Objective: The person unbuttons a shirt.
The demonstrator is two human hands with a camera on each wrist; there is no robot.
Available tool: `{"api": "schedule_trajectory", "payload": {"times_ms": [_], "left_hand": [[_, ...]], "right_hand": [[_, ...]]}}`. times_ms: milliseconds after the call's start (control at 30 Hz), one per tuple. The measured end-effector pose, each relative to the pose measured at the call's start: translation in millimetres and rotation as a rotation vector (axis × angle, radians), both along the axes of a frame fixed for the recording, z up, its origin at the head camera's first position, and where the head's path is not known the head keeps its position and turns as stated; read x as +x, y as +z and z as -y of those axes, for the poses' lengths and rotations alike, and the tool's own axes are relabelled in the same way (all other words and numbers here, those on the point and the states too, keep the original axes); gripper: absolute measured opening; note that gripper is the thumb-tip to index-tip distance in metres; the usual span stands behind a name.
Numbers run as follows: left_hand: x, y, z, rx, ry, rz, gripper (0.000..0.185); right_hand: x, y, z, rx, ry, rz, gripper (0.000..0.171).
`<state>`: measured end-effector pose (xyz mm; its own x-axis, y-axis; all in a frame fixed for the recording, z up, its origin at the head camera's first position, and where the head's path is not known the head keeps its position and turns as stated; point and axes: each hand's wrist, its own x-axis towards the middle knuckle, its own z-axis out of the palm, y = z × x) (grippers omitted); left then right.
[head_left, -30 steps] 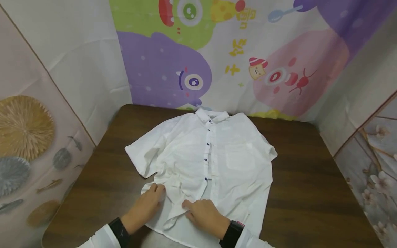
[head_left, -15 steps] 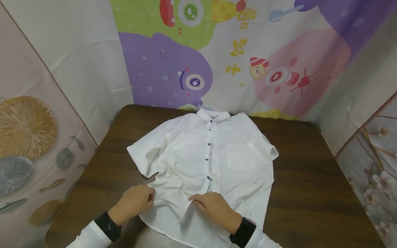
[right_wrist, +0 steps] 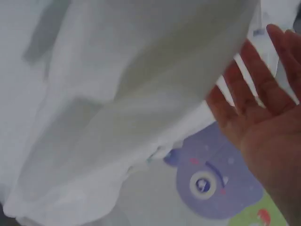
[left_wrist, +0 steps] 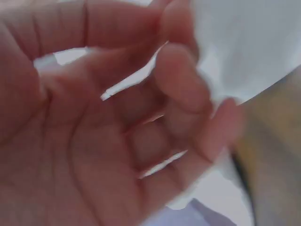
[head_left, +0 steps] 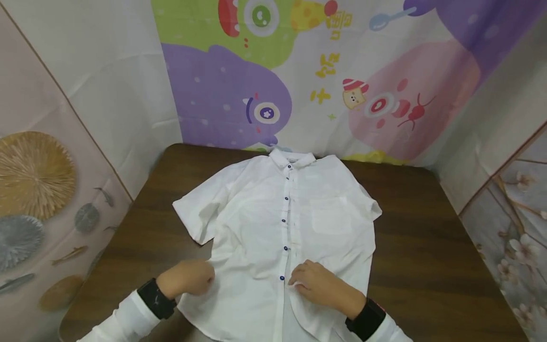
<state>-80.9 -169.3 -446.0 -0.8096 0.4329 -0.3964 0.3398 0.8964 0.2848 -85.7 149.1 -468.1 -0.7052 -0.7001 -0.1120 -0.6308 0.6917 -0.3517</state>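
Observation:
A white short-sleeved shirt (head_left: 265, 213) with dark buttons lies front up on the brown table (head_left: 427, 247), collar at the far side. My left hand (head_left: 190, 278) sits at the shirt's lower left side edge, fingers curled on the fabric. My right hand (head_left: 314, 284) lies on the lower front just right of the button strip, fingers bent and pinching cloth. In the left wrist view the curled left hand (left_wrist: 94, 141) meets the white shirt (left_wrist: 235, 42) at its fingertips, blurred. The right wrist view shows the right hand (right_wrist: 268, 117) with its fingers behind the shirt (right_wrist: 117, 94).
Bare wood shows left and right of the shirt. A cartoon-printed cloth backdrop (head_left: 273, 71) hangs behind the table's far edge. Patterned panels stand at the left (head_left: 38, 190) and at the right (head_left: 513, 213). The shirt's hem hangs over the near edge.
The crumpled, folded lower left front now lies flat and smooth. My right hand has moved right across the button strip, and my left hand has drawn left and toward me.

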Motion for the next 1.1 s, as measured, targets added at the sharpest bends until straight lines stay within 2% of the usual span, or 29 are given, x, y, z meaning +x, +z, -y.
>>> {"api": "schedule_trajectory", "payload": {"times_ms": [67, 133, 167, 200, 233, 300, 400, 500, 567, 733, 900, 967, 1000, 1067, 1100], "left_hand": [[-14.7, 3.2, -5, 0.089, -0.022, -0.139, 0.018], [-32.9, 1.0, -9, 0.153, -0.044, -0.282, 0.003], [-42.6, -1.5, -11, 0.164, -0.048, -0.334, 0.006], [-52.4, -5.0, -13, 0.16, -0.048, -0.372, 0.016], [-62.0, -9.1, -14, 0.156, -0.046, -0.396, 0.026], [-79.6, -18.7, -16, 0.14, -0.023, -0.388, 0.043], [-96.4, -36.3, -10, 0.044, 0.05, -0.29, 0.069], [-102.8, -50.9, 0, -0.053, 0.133, -0.169, 0.086], [-103.9, -56.9, 7, -0.079, 0.174, -0.112, 0.093], [-104.9, -58.1, 13, -0.067, 0.203, -0.083, 0.098], [-107.0, -50.6, 9, -0.075, 0.19, -0.065, 0.093], [-108.8, -43.8, 7, -0.058, 0.172, -0.09, 0.087], [-109.9, -39.2, 6, -0.045, 0.157, -0.132, 0.083], [-111.1, -28.4, 3, 0.012, 0.129, -0.258, 0.076], [-111.7, -22.3, 1, 0.042, 0.107, -0.347, 0.072]], "right_hand": [[-11.3, 5.0, -10, -0.001, -0.119, -0.003, 0.013], [-24.4, 8.8, -23, 0.024, -0.26, 0.033, 0.026], [-31.3, 9.8, -30, 0.043, -0.331, 0.074, 0.037], [-38.0, 10.0, -38, 0.07, -0.384, 0.118, 0.05], [-43.5, 10.0, -45, 0.094, -0.429, 0.163, 0.062], [-51.3, 5.9, -56, 0.147, -0.483, 0.244, 0.083], [-50.5, -5.6, -65, 0.204, -0.499, 0.341, 0.104], [-41.1, -17.4, -66, 0.236, -0.505, 0.381, 0.116], [-35.4, -21.2, -65, 0.236, -0.511, 0.387, 0.12], [-31.5, -22.0, -62, 0.225, -0.51, 0.355, 0.122], [-34.3, -14.9, -63, 0.219, -0.489, 0.367, 0.114], [-37.8, -6.1, -64, 0.207, -0.457, 0.37, 0.106], [-40.1, -0.9, -65, 0.202, -0.444, 0.368, 0.1], [-46.0, 11.4, -67, 0.192, -0.427, 0.343, 0.087], [-49.5, 17.4, -68, 0.186, -0.424, 0.313, 0.08]]}}
